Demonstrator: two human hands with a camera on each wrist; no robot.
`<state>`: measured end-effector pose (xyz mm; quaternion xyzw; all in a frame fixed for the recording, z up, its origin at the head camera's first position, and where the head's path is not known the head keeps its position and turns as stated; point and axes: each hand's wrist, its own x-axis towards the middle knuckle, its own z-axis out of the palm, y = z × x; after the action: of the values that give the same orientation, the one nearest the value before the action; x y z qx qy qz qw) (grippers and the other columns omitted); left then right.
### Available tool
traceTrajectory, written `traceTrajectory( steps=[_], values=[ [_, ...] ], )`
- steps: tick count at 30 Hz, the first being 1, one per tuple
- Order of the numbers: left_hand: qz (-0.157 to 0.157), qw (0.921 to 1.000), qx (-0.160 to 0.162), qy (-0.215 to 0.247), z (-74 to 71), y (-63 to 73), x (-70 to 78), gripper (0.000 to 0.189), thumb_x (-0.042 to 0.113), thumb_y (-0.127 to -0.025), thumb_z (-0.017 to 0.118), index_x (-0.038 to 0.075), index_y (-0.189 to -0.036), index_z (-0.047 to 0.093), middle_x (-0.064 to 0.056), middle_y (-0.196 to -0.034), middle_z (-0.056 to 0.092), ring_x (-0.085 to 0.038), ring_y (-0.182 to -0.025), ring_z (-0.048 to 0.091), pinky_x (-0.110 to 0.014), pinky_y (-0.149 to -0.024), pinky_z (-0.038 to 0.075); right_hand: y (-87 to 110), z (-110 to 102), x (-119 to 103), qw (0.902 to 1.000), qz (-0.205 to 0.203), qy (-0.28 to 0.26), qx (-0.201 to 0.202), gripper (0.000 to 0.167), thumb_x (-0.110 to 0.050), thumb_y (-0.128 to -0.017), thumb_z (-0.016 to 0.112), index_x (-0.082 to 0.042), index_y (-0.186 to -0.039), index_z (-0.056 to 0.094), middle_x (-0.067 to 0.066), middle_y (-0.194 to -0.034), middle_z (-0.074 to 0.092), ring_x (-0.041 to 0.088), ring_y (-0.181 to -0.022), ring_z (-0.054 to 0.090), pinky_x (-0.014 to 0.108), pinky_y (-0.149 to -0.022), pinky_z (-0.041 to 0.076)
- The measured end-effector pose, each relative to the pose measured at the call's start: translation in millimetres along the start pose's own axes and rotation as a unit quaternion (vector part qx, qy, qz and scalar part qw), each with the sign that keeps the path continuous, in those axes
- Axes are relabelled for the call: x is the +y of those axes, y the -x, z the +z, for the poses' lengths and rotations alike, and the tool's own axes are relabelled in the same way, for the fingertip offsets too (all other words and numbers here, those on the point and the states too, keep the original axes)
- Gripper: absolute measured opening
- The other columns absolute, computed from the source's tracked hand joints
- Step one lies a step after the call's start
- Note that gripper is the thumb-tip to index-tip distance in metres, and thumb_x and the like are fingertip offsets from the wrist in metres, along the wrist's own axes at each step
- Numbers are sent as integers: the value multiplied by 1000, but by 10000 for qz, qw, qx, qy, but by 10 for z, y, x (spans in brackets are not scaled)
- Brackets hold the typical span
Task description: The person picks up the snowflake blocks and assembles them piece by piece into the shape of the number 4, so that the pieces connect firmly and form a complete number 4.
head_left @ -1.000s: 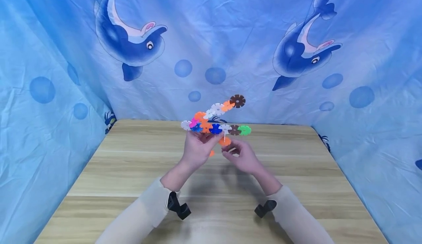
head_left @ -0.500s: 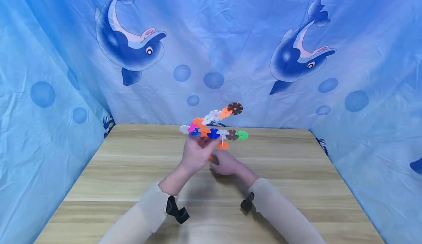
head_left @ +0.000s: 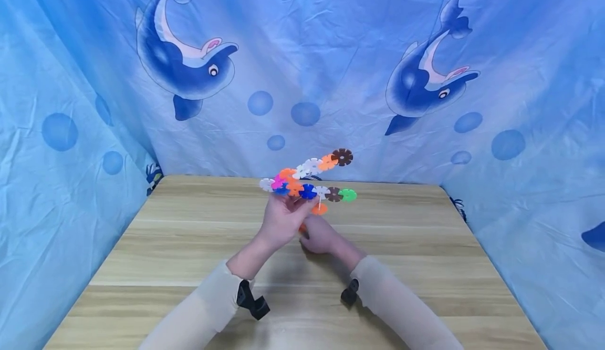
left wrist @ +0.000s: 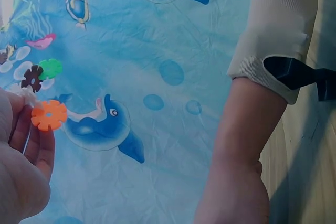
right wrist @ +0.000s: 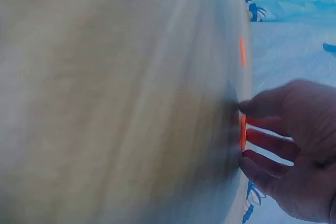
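Note:
My left hand [head_left: 280, 221] grips a built piece of interlocked notched plastic discs [head_left: 308, 191] above the table. One row ends in a green disc [head_left: 348, 195]; a second row slants up to a brown disc [head_left: 342, 157]. Below the lower row hangs an orange disc [head_left: 319, 209], large in the left wrist view. My right hand [head_left: 321, 234] is down at the tabletop, partly behind the left one. In the right wrist view its curled fingertips close around a flat orange disc [right wrist: 243, 132], seen edge-on at the table surface. Most of that disc is hidden from the head view.
A second orange disc [right wrist: 242, 52] shows edge-on in the right wrist view, away from the fingers. The wooden table [head_left: 189, 266] meets a blue dolphin-printed curtain [head_left: 302, 76] at the back and sides. Black camera mounts [head_left: 252, 300] sit on both wrists.
My right hand has come down and left from beside the built piece to the orange disc on the table. My left hand keeps its hold, nearly still. The head view has tilted slightly.

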<state>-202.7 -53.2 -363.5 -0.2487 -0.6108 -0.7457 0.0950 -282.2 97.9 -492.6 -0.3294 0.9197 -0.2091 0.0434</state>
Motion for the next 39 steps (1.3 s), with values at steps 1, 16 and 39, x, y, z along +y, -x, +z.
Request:
traceTrajectory(
  steps=[1, 16, 39],
  values=[
    [-1, 10000, 1, -30, -2, 3, -1, 39, -10, -95, 70, -5, -129, 51, 7, -110, 66, -7, -109, 71, -27, -100, 62, 7, 1, -7, 10000, 48, 29, 6, 27, -5, -91, 72, -8, -117, 68, 1, -93, 62, 17, -86, 56, 35, -85, 56],
    [-331, 9993, 101, -166, 6, 3, -11, 29, -6, -97, 70, -3, -122, 55, 6, -105, 67, -9, -106, 72, -28, -98, 63, 273, -76, 93, 9929, 827, -822, -218, 17, -1, -88, 79, -9, -100, 71, 0, -91, 67, 15, -83, 59, 33, -80, 56],
    [-379, 9991, 48, -202, -60, -19, -65, 39, -4, -97, 72, 0, -133, 56, -9, -120, 70, -12, -113, 72, -31, -100, 63, 512, -1007, 269, 9613, 1036, -2007, 1580, 22, 3, -97, 63, -3, -117, 69, 14, -101, 73, 15, -79, 64, 24, -66, 57]
  ],
)
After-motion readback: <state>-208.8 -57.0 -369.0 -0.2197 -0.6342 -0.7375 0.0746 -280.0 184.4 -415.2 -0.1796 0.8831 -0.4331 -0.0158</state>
